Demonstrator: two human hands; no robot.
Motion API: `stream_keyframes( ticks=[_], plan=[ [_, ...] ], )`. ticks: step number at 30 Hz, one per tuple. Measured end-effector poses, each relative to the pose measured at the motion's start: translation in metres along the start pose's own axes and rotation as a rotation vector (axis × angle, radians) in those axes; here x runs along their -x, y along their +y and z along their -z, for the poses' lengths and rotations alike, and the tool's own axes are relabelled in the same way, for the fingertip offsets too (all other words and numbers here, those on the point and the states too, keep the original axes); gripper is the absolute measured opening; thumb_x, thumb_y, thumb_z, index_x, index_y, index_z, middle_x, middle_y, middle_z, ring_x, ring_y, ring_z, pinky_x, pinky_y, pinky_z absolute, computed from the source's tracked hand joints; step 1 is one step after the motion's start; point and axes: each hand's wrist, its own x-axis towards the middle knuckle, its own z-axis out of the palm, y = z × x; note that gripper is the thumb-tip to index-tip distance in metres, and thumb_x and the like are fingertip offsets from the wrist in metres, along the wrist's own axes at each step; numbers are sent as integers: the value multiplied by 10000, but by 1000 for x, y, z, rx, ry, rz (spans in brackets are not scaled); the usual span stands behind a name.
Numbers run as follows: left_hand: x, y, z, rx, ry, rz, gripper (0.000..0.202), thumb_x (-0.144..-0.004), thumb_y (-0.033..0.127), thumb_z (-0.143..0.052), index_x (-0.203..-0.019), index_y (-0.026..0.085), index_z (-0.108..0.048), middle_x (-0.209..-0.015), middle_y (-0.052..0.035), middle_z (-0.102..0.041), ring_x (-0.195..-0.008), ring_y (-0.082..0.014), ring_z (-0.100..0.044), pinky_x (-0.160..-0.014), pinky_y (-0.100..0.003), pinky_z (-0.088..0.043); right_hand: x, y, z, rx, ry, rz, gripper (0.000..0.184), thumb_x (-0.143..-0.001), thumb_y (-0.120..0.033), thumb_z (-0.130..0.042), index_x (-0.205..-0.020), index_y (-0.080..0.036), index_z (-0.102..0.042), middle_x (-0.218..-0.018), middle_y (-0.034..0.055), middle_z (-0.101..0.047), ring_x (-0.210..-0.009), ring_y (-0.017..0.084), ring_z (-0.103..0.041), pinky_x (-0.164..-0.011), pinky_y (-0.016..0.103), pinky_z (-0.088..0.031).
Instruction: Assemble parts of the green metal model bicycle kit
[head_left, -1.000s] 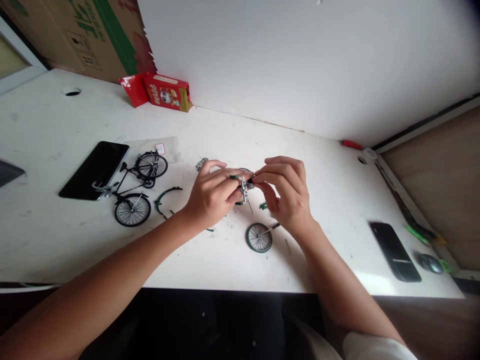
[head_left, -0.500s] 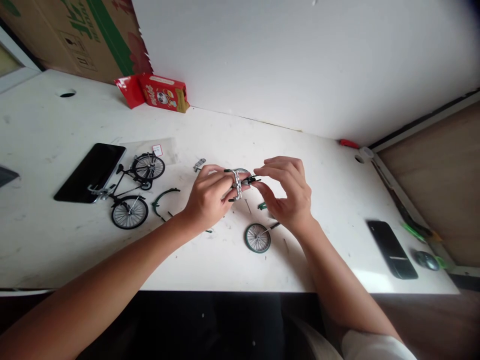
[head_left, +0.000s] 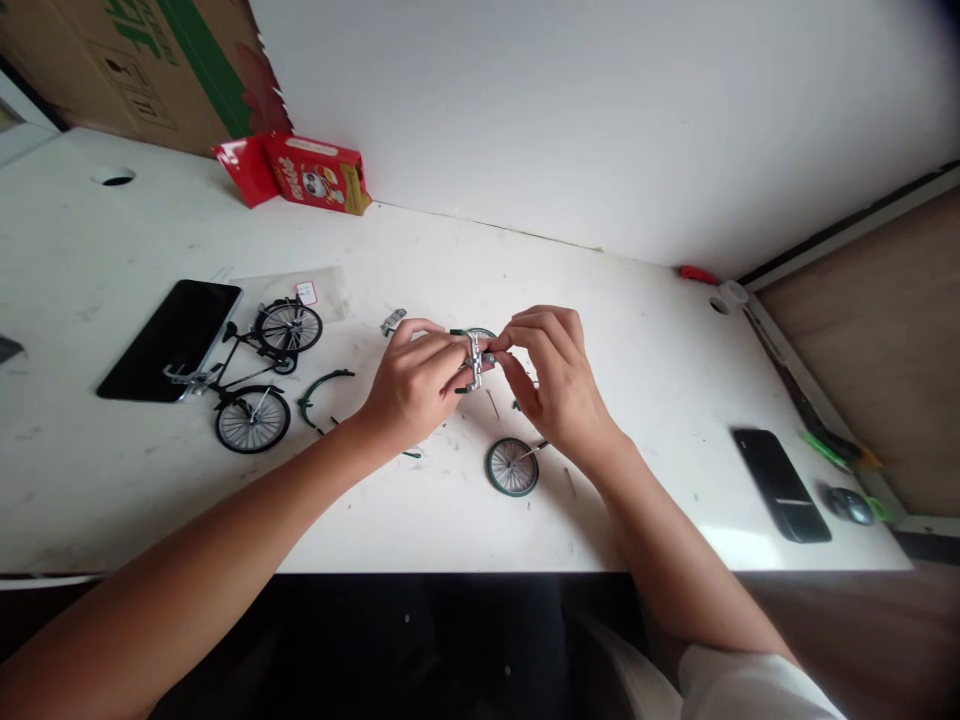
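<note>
Grips the handlebar (head_left: 475,362), aligned twelve-to-six, at the nearer left hand's (head_left: 413,386) three o'clock, pinching at its stem (head_left: 488,358) with the right hand (head_left: 553,372).

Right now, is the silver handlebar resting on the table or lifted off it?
Lifted off: the silver handlebar is held between the left hand and right hand, above the white table.

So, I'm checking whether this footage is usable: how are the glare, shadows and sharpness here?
Head view: bright glare on the white table near its right front edge; head view: soft shadow left of the right forearm; head view: the dark rounded object at far right looks blurred, the silver handlebar clearer.
</note>
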Motion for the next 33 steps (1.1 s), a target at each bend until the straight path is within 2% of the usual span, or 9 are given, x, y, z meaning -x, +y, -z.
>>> stream_keyframes(
  ticks=[5, 13, 21, 27, 30, 33],
  plan=[
    [-2, 3, 1, 27, 43, -30, 288, -942, 19, -635, -1103, 245, -711, -1014, -7, -841, -813, -186, -774, -881, -401, -536, 1, 2, -3, -59, 28, 4, 199, -1042, -143, -556, -1190, -275, -567, -1110, 65, -693, -1195, 275, -616, -1001, 509, -525],
    [-4, 7, 3, 38, 77, -29, 167, -964, 87, -698, -1046, 233, -704, -1027, -21, -845, -801, -182, -779, -860, -394, -530, 2, 2, -3, -111, 88, 16, 240, -1004, -119, -619, -1185, -276, -593, -1078, 55, -699, -1196, 280, -631, -991, 515, -552],
    [-4, 12, 4, 78, 87, -8, 69, -988, 150, -713, -1007, 215, -701, -991, -35, -843, -786, -174, -771, -846, -380, -533, 0, -1, -3, -138, 120, 7, 202, -991, -134, -652, -1134, -273, -615, -1025, 44, -700, -1173, 274, -639, -1006, 517, -553],
    [-3, 13, 4, 101, 48, 39, 74, -1000, 130, -679, -992, 198, -707, -976, -34, -838, -799, -166, -762, -834, -364, -516, 2, -4, -3, -285, 32, -159, 82, -1046, -229, -593, -1094, -281, -634, -1041, 48, -689, -1200, 260, -618, -1102, 541, -504],
    [-2, 13, 3, 116, 33, 79, 88, -998, 144, -683, -925, 188, -702, -898, -25, -822, -746, -158, -734, -818, -352, -519, 2, -5, -4, -451, -12, -318, 96, -1054, -320, -601, -1102, -278, -674, -1128, 72, -664, -1231, 254, -608, -1037, 485, -552],
    [-2, 16, 3, 169, 35, 171, 194, -1001, 258, -722, -825, 185, -684, -779, -13, -783, -670, -147, -691, -765, -328, -528, 0, -5, -3, -626, -39, -457, 142, -1036, -388, -644, -1059, -265, -712, -1169, 76, -638, -1210, 236, -620, -954, 412, -577]
  ],
)
